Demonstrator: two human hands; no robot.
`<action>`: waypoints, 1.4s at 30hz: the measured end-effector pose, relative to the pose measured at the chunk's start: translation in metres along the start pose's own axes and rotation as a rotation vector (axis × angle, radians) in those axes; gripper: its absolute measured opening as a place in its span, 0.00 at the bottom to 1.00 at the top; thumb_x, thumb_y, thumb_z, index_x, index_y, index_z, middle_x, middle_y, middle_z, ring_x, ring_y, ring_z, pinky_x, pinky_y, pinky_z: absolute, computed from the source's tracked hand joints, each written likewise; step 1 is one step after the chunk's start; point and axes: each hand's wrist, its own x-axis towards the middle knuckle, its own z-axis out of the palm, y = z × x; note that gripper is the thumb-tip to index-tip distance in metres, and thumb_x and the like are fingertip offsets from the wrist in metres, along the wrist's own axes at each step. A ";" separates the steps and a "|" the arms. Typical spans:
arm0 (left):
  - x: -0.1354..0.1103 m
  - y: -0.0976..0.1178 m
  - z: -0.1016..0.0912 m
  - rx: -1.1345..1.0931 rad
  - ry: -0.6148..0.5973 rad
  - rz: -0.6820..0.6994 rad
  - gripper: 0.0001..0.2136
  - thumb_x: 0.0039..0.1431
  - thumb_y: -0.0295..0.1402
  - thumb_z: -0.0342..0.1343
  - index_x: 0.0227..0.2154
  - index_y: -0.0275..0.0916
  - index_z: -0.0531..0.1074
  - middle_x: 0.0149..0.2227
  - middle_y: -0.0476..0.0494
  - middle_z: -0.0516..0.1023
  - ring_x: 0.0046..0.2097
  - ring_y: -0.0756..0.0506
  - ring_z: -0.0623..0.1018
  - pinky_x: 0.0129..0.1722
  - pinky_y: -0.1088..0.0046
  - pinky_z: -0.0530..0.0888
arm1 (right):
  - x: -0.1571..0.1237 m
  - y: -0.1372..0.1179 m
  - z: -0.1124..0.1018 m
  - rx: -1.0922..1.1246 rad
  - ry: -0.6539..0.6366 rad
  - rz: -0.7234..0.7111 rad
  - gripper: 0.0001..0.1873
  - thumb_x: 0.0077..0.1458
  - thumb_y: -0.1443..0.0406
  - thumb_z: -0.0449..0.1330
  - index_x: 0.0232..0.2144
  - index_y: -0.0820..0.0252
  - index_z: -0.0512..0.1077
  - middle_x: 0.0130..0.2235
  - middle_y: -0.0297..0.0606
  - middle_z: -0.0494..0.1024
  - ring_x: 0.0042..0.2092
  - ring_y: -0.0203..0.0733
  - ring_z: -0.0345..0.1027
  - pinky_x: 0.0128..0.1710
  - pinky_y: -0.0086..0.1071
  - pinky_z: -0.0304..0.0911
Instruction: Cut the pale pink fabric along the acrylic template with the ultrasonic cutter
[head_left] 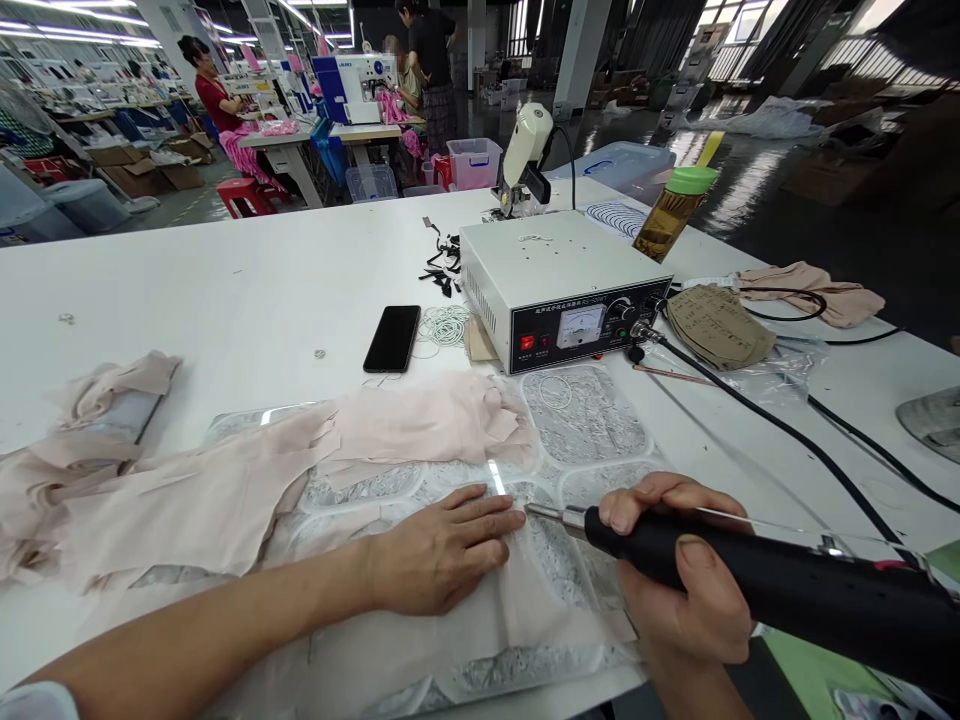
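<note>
My left hand (442,550) lies flat, fingers stretched out, pressing pale pink fabric (225,490) onto a scratched glass plate (585,410). My right hand (675,570) is wrapped round a thick black handheld cutter (787,590). Its metal tip (544,513) touches the fabric just right of my left fingertips. A black cable (780,425) runs from the tool to a white control box (559,285) with a dial gauge and red buttons.
A black phone (393,338) and a coil of white cord (444,325) lie beside the box. Pink fabric scraps (90,410) pile at the left. A green-capped bottle (675,210), tan cloth pieces (718,325) and a white device (525,150) stand further back. People work at sewing machines behind.
</note>
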 end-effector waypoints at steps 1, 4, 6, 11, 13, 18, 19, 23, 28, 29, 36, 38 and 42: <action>0.000 0.000 0.000 0.003 0.000 0.001 0.06 0.65 0.26 0.45 0.39 0.35 0.67 0.61 0.36 0.67 0.65 0.39 0.62 0.66 0.58 0.55 | 0.000 0.000 0.000 -0.004 -0.001 0.001 0.06 0.51 0.64 0.58 0.34 0.57 0.69 0.33 0.33 0.68 0.25 0.35 0.67 0.28 0.37 0.67; 0.001 0.000 0.000 0.003 0.010 0.002 0.06 0.65 0.26 0.45 0.38 0.35 0.67 0.60 0.36 0.67 0.64 0.40 0.62 0.66 0.58 0.55 | 0.000 0.001 -0.001 -0.014 0.000 -0.001 0.06 0.51 0.63 0.59 0.33 0.56 0.69 0.32 0.33 0.68 0.25 0.35 0.66 0.28 0.38 0.67; 0.001 0.000 0.000 0.000 0.021 0.004 0.06 0.65 0.26 0.45 0.38 0.35 0.67 0.60 0.36 0.67 0.64 0.40 0.62 0.66 0.58 0.55 | 0.000 0.001 -0.001 -0.015 -0.001 -0.003 0.06 0.51 0.63 0.59 0.34 0.56 0.69 0.32 0.33 0.68 0.25 0.35 0.67 0.28 0.38 0.67; 0.001 0.001 0.000 0.014 0.019 0.006 0.06 0.66 0.26 0.44 0.38 0.35 0.67 0.60 0.36 0.67 0.64 0.40 0.62 0.66 0.59 0.55 | 0.001 0.001 0.000 -0.011 -0.009 -0.006 0.06 0.51 0.64 0.59 0.34 0.56 0.69 0.32 0.33 0.68 0.25 0.35 0.67 0.28 0.37 0.67; 0.000 0.000 0.000 0.021 0.016 0.005 0.07 0.66 0.26 0.43 0.38 0.35 0.67 0.60 0.36 0.67 0.64 0.40 0.63 0.66 0.59 0.55 | 0.000 0.001 0.000 -0.005 -0.020 -0.015 0.05 0.51 0.64 0.58 0.33 0.57 0.69 0.32 0.33 0.69 0.25 0.35 0.67 0.28 0.37 0.67; 0.000 0.000 0.001 0.025 0.015 0.005 0.07 0.66 0.27 0.44 0.39 0.35 0.67 0.60 0.36 0.67 0.64 0.40 0.62 0.65 0.59 0.56 | -0.002 0.002 -0.001 -0.016 -0.039 -0.023 0.02 0.52 0.66 0.58 0.32 0.57 0.68 0.33 0.33 0.69 0.27 0.36 0.68 0.30 0.38 0.68; 0.000 0.000 0.001 0.026 0.016 0.004 0.07 0.66 0.27 0.44 0.39 0.35 0.67 0.60 0.36 0.67 0.64 0.40 0.63 0.65 0.58 0.56 | -0.002 0.002 -0.001 -0.019 -0.040 -0.025 0.02 0.52 0.66 0.58 0.32 0.57 0.68 0.33 0.33 0.69 0.27 0.36 0.68 0.30 0.38 0.68; 0.000 0.000 0.000 0.031 0.024 0.007 0.07 0.66 0.26 0.44 0.39 0.35 0.67 0.60 0.36 0.68 0.64 0.40 0.63 0.65 0.59 0.56 | -0.001 0.003 0.000 -0.010 -0.024 -0.030 0.04 0.51 0.66 0.57 0.33 0.57 0.69 0.33 0.33 0.69 0.27 0.36 0.68 0.30 0.39 0.68; 0.001 0.000 0.001 0.037 0.035 0.018 0.07 0.66 0.26 0.44 0.39 0.35 0.67 0.60 0.36 0.68 0.63 0.39 0.64 0.65 0.58 0.57 | 0.000 0.004 0.000 0.020 -0.016 -0.033 0.04 0.51 0.66 0.57 0.33 0.57 0.69 0.33 0.33 0.69 0.26 0.35 0.67 0.29 0.38 0.67; 0.001 0.000 0.002 0.037 0.038 0.016 0.07 0.66 0.26 0.44 0.38 0.35 0.67 0.60 0.36 0.68 0.63 0.39 0.64 0.65 0.59 0.57 | 0.000 0.005 0.000 0.021 -0.025 -0.033 0.04 0.52 0.66 0.58 0.33 0.57 0.69 0.33 0.34 0.69 0.26 0.35 0.67 0.29 0.38 0.67; 0.000 0.000 0.002 0.022 0.058 0.014 0.06 0.65 0.26 0.45 0.38 0.35 0.66 0.59 0.36 0.68 0.64 0.40 0.64 0.65 0.59 0.56 | 0.001 0.006 0.001 0.022 -0.050 -0.048 0.05 0.52 0.66 0.57 0.34 0.58 0.70 0.33 0.33 0.69 0.26 0.35 0.68 0.29 0.37 0.68; 0.000 0.000 0.002 0.022 0.060 0.018 0.06 0.65 0.26 0.45 0.38 0.35 0.66 0.59 0.36 0.69 0.63 0.40 0.64 0.65 0.59 0.56 | 0.001 0.005 0.001 0.019 -0.056 -0.047 0.04 0.52 0.66 0.57 0.34 0.58 0.70 0.33 0.33 0.69 0.27 0.35 0.69 0.30 0.36 0.68; 0.000 0.000 0.002 0.031 0.059 0.020 0.05 0.65 0.26 0.45 0.38 0.35 0.66 0.59 0.37 0.68 0.63 0.39 0.64 0.65 0.59 0.57 | 0.001 0.006 0.002 0.017 -0.060 -0.036 0.04 0.52 0.67 0.57 0.33 0.57 0.69 0.33 0.32 0.69 0.27 0.35 0.68 0.30 0.36 0.68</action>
